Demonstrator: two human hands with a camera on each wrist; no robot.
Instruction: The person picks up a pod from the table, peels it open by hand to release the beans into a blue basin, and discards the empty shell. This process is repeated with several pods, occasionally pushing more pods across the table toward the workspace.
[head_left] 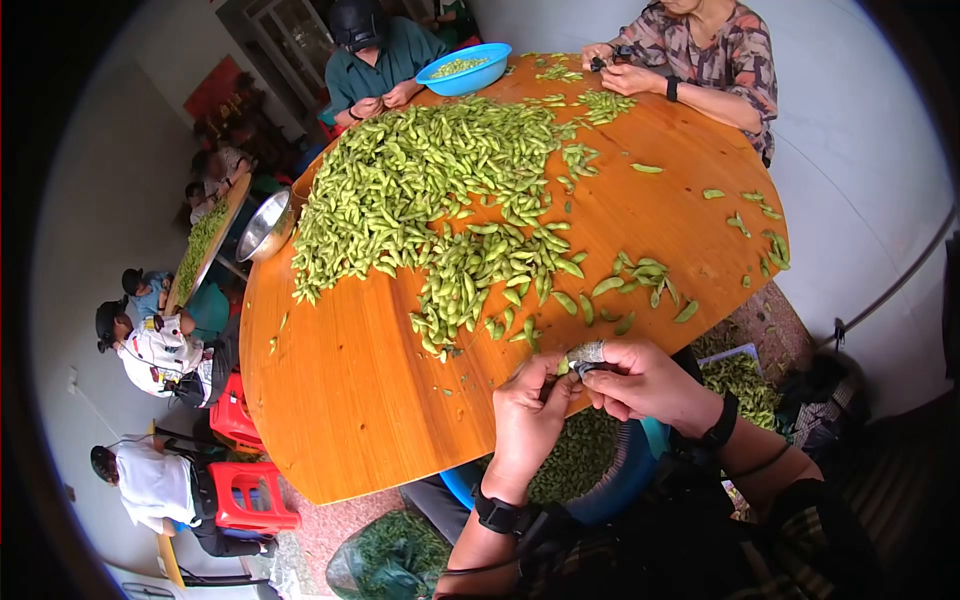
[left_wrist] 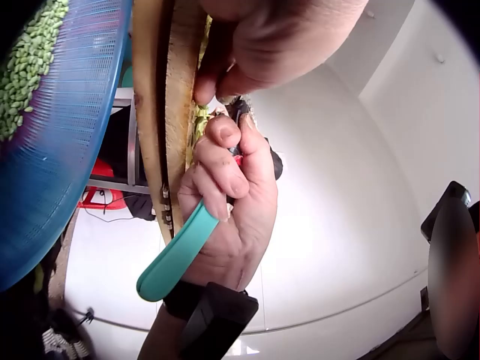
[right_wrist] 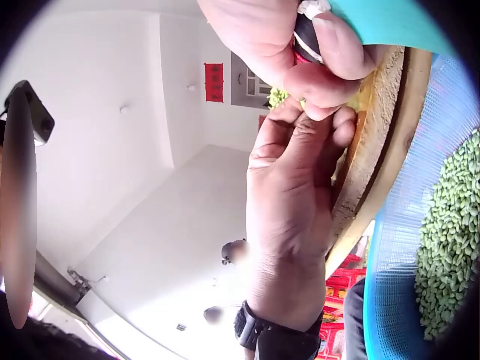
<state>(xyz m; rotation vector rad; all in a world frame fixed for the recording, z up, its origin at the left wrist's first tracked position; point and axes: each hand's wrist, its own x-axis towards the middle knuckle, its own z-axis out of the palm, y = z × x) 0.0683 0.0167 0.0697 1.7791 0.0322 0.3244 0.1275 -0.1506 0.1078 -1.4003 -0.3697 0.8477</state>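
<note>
My left hand (head_left: pixel 525 425) pinches a green soybean pod (head_left: pixel 563 367) between thumb and fingers, mostly hidden by the fingertips. Right against it, my right hand (head_left: pixel 660 390) curls round a tool with a flat teal handle (left_wrist: pixel 176 255); its working end is hidden between the hands. A grey wrapping (head_left: pixel 586 351) covers one right finger, and something black shows by the thumb. Both hands meet at the near table edge, above a blue mesh basket (right_wrist: pixel 390 277) of shelled green beans (right_wrist: pixel 454 247). A large heap of pods (head_left: pixel 420 190) lies beyond them on the wooden table (head_left: pixel 350 400).
Across the table, two people work with their hands, and a blue basin (head_left: pixel 480 75) stands between them. A metal bowl (head_left: pixel 266 226) sits at the left edge. Loose pods (head_left: pixel 645 275) lie at the right. Red stools (head_left: pixel 250 495) and a green bag (head_left: pixel 390 560) are on the floor.
</note>
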